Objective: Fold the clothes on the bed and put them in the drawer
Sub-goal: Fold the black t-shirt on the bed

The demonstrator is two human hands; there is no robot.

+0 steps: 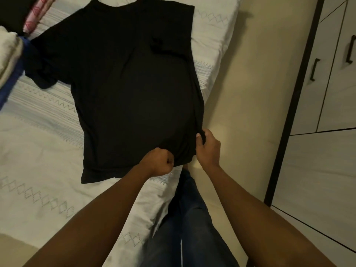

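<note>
Head view: shirt (131, 83) spread flat on bed (38, 151)
Left hand (159, 162): gripping shirt's hem
Right hand (208, 148): pinching shirt's side edge

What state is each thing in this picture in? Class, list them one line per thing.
black T-shirt, spread flat on the bed, right side folded inward, left sleeve out
left hand, gripping the shirt's hem
right hand, pinching the shirt's lower right corner
pile of clothes, heaped at the bed's left edge
wardrobe doors, shut
</note>
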